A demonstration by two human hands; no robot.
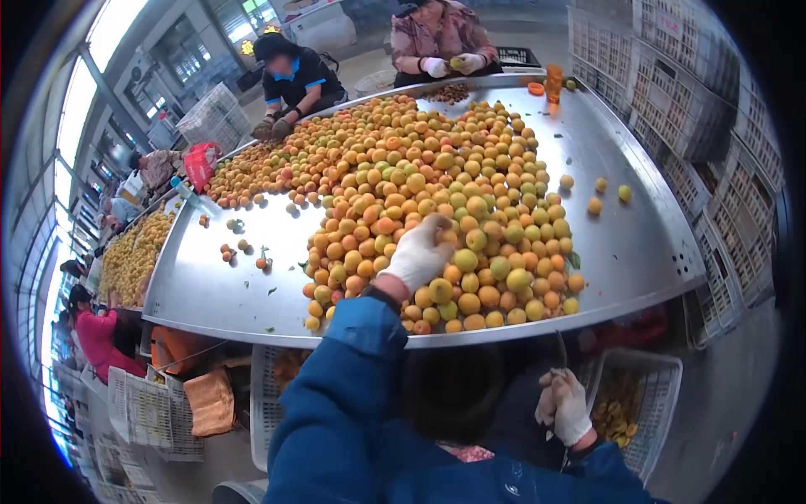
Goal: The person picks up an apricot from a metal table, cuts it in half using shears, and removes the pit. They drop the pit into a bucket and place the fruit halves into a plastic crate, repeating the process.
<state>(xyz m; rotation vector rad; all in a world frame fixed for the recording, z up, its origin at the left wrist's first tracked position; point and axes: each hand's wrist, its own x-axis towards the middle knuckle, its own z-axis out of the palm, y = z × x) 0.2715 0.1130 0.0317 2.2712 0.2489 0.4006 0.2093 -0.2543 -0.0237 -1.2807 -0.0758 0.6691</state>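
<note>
My left hand, in a white glove with bare fingertips, reaches into a large pile of apricots on a metal table. Its fingers and thumb curl around one apricot among the others. Below the table's near edge, my right hand is closed, also gloved in white. A thin blade, apparently a small knife, sticks up from it; the handle is mostly hidden by the fingers. Beside that hand stands a white crate with halved apricots in it.
Two people work at the far side, one with white gloves. Near them are a heap of pits and an orange cup. Crates are stacked at right; another crate stands beneath the table's near edge.
</note>
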